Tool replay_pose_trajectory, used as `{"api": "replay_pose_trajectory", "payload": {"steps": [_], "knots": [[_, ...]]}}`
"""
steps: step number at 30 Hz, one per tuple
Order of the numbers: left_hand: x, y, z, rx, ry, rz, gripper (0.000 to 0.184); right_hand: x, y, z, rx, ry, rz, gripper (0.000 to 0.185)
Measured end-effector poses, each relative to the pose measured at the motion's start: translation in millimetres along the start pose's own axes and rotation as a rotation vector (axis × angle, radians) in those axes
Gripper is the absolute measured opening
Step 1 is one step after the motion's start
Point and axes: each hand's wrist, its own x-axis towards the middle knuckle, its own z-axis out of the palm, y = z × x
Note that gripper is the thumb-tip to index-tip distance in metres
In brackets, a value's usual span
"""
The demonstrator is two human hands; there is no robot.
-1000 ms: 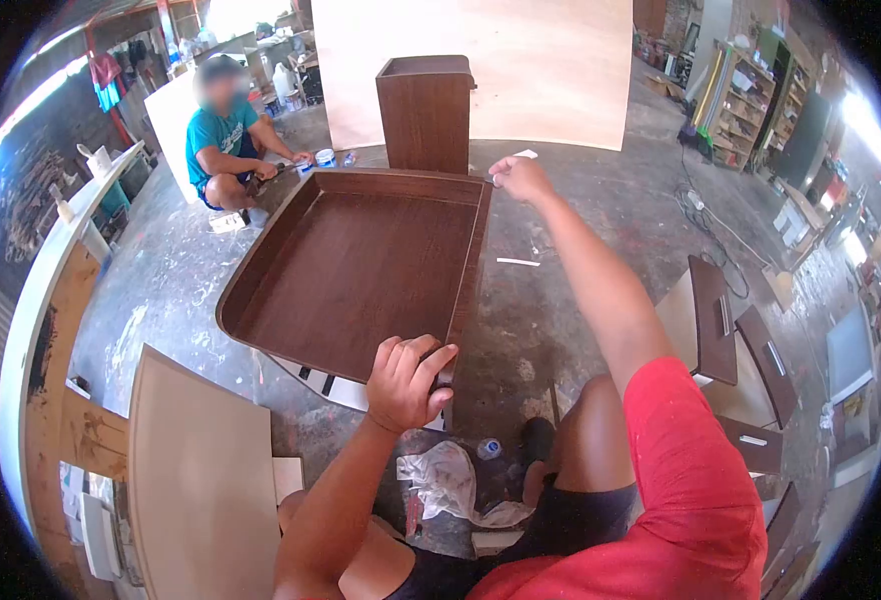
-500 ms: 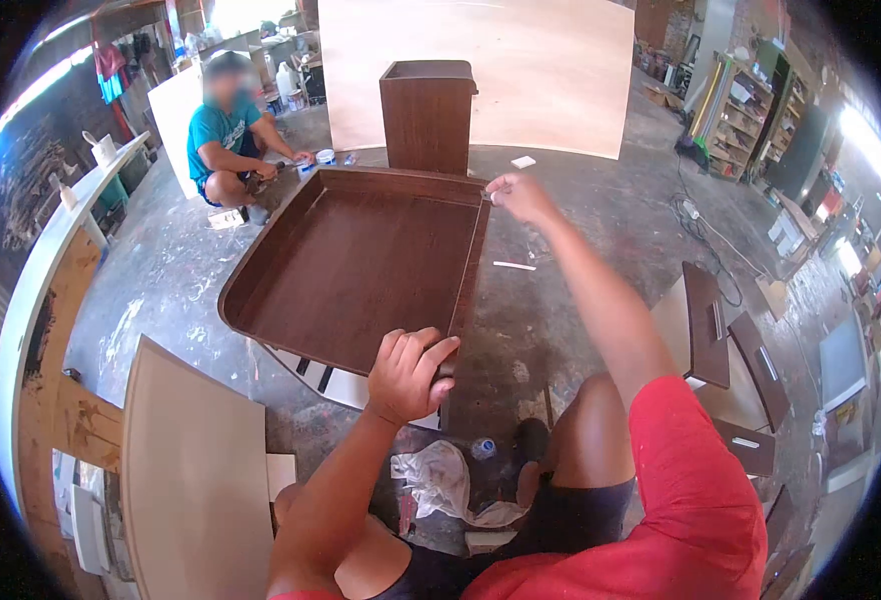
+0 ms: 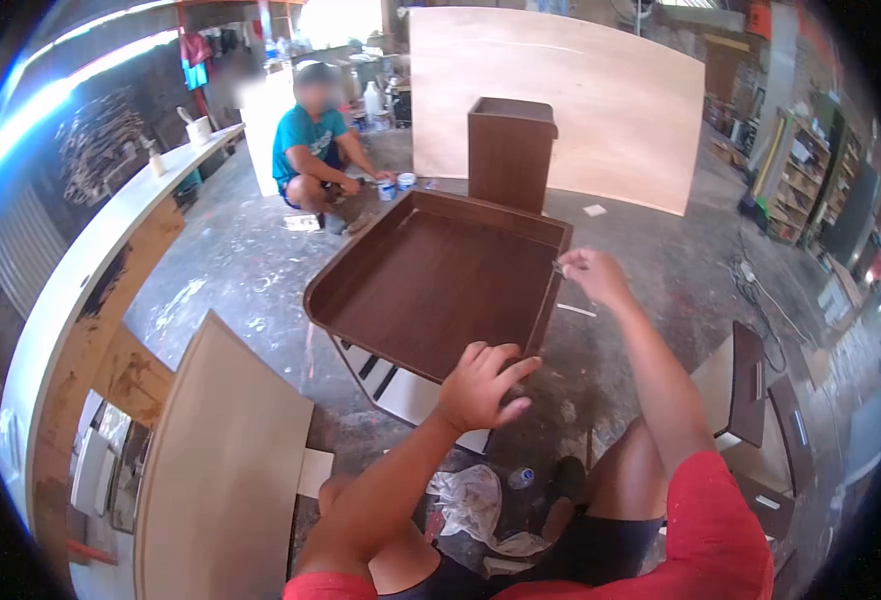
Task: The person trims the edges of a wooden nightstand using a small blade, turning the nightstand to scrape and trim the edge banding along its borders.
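A dark brown cabinet with a raised rim around its top [image 3: 441, 280] stands in front of me. My left hand [image 3: 486, 385] lies at its near right corner, fingers spread and holding nothing. Beside the right rim, toward the far corner, my right hand [image 3: 596, 277] is pinched on something small and pale at the fingertips, too small to name. White panels and dark rails show in the cabinet's near side below the top.
A person in a teal shirt [image 3: 306, 140] squats at the back left by small tubs [image 3: 388, 189]. Behind the cabinet stands a brown box [image 3: 511, 155]. A pale panel [image 3: 221, 470] leans at the left, drawer parts [image 3: 746, 385] lie right, and a rag [image 3: 471, 500] lies below.
The view has swung left, so everything sits farther right and lower. My right hand has moved a little nearer along the right rim. My left hand stays at the near corner.
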Motion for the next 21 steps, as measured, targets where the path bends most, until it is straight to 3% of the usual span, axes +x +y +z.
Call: {"api": "replay_pose_trajectory", "payload": {"steps": [16,21], "knots": [[8,4,-9,-0.172,0.005,-0.136,0.067,-74,-54,2,0.091,-0.048,0.062,0.025],[4,-15,10,-0.671,0.238,-0.402,0.045,-94,-58,9,0.151,-0.035,-0.026,0.024]]}}
